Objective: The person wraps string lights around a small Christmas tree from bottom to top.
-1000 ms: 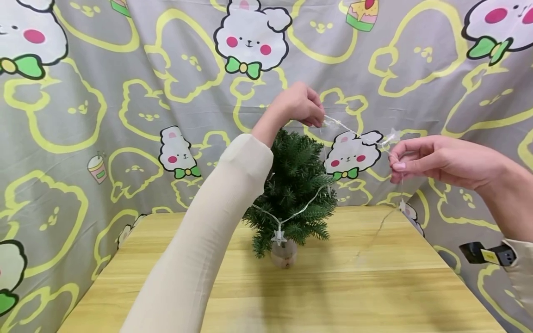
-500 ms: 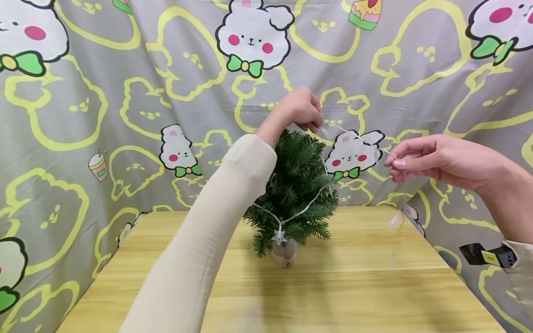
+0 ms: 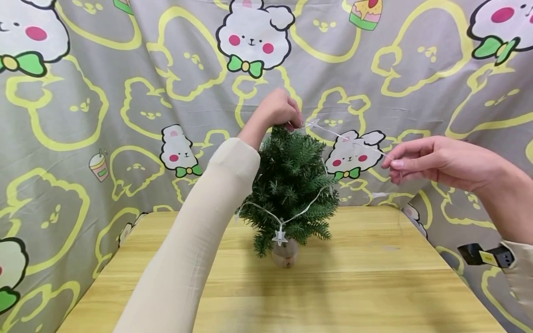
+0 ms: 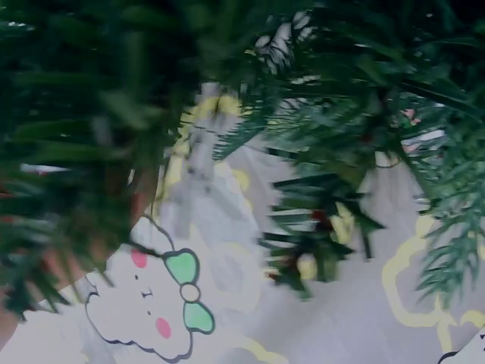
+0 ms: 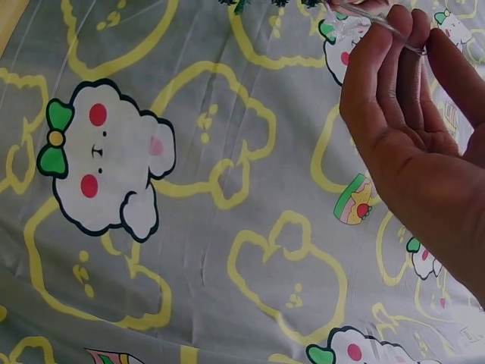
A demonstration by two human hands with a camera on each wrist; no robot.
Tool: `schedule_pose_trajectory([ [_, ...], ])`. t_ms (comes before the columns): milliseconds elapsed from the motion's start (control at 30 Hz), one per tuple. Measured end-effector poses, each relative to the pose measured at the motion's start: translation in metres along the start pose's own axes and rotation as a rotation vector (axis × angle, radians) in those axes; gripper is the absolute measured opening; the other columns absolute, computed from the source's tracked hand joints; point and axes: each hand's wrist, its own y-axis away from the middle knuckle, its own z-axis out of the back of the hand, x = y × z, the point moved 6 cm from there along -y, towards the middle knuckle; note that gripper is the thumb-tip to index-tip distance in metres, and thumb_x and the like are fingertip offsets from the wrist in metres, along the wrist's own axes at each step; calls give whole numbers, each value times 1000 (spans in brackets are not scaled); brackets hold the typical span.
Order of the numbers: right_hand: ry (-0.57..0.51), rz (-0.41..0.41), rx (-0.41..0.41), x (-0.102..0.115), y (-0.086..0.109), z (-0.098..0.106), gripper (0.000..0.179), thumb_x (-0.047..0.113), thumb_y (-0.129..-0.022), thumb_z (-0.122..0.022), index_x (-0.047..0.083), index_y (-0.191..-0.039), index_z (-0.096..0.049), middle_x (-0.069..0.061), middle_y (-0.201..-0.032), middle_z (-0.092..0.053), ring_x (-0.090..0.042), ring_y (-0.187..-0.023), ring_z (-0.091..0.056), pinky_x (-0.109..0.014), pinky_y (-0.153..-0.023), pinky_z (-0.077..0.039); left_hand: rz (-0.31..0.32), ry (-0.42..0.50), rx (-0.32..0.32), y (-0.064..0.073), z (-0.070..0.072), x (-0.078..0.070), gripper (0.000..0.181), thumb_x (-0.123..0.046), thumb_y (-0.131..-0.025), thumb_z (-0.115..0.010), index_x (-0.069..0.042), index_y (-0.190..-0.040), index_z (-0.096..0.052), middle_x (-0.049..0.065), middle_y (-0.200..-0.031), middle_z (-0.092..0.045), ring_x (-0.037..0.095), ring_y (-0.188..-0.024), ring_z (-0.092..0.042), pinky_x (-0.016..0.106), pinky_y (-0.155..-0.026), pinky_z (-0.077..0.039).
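Observation:
A small artificial Christmas tree [image 3: 291, 180] stands upright on a pale round base [image 3: 285, 255]. Clear star string lights [image 3: 308, 207] loop across its lower front, with one star [image 3: 280, 237] dangling there. At the treetop my left hand [image 3: 280, 110] holds the same strand, its fingertips partly hidden behind the top needles. From there the wire [image 3: 333, 132] slants down to my right hand [image 3: 445, 162], which pinches it between thumb and fingers, out to the tree's right. In the right wrist view, the wire [image 5: 386, 27] crosses the fingertips. Green branches [image 4: 326, 152] fill the left wrist view, blurred.
The tree stands on a light wooden table [image 3: 358, 286]. Behind and beside it hangs a grey curtain [image 3: 200, 111] with rabbit and yellow outline prints. My left sleeve [image 3: 191, 240] crosses the table's left half.
My left hand has moved left and slightly down over the treetop, drawing the wire along. The right hand stays nearly in place while the hanging strand below it shifts and blurs.

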Motion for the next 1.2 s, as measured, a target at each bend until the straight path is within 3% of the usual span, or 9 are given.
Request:
schedule_pose_trajectory([
  [133,-60,19,75,-1,-1,-4,36,-8,-106,-35,-2,-126,-64,-6,-112,-70,-18,-94,-69,-30,-87,-59,17,-25,-25,1,3,8,8,-8,-89,-74,-5,-92,-81,3,-85,-76,15,-74,-68,22,-68,-51],
  [333,-72,38,87,-2,0,-3,38,-10,-106,-33,-1,-126,-64,-6,-114,-70,-19,-97,-70,-30,-87,-59,49,-80,-39,-2,7,15,7,-16,-90,-75,-12,-91,-81,-5,-85,-74,11,-69,-52,23,-61,-42],
  [600,-67,1,21,-5,-3,1,33,-7,-105,-39,-5,-127,-63,-7,-118,-70,-18,-99,-72,-32,-88,-60,108,-69,6,1,8,20,15,-20,-90,-76,-14,-103,-81,-2,-107,-77,12,-82,-63,31,-82,-56],
  [700,-48,1,2,-5,-4,2,31,-6,-106,-40,-6,-128,-62,-8,-118,-70,-18,-99,-72,-32,-87,-60,131,-72,10,2,9,21,13,-23,-92,-74,-13,-97,-80,-1,-97,-74,13,-79,-62,30,-80,-55],
  [833,-11,-1,-14,-6,-5,4,31,-5,-106,-41,-6,-128,-63,-8,-119,-71,-19,-97,-72,-31,-86,-60,137,-69,-17,4,12,19,15,-25,-92,-72,-12,-84,-74,-2,-77,-65,15,-71,-57,25,-69,-50],
  [900,2,-4,-16,-6,-6,5,31,-4,-106,-42,-5,-128,-63,-7,-119,-70,-19,-97,-72,-31,-86,-60,112,-45,-36,6,14,14,13,-22,-92,-72,-13,-83,-73,-3,-73,-64,15,-71,-57,24,-66,-47],
  [1000,15,-14,-20,-6,-7,4,31,-3,-106,-42,-4,-129,-63,-6,-119,-70,-18,-97,-71,-31,-86,-60,56,-25,-51,12,16,1,10,-20,-92,-71,-14,-97,-78,-1,-84,-72,13,-81,-63,23,-70,-47],
  [1133,13,-19,-15,-6,-9,2,32,-3,-106,-41,-2,-129,-63,-5,-119,-70,-18,-96,-70,-30,-86,-59,-25,-27,-47,25,14,-29,19,-20,-93,-72,-16,-111,-77,-2,-97,-74,12,-92,-67,24,-78,-48],
  [1200,-2,-7,1,-5,-10,1,34,-4,-107,-39,-1,-130,-64,-4,-119,-71,-18,-97,-70,-30,-87,-59,-78,-44,-37,31,9,-46,18,-19,-93,-72,-16,-109,-77,-3,-98,-74,11,-91,-68,24,-80,-48],
])
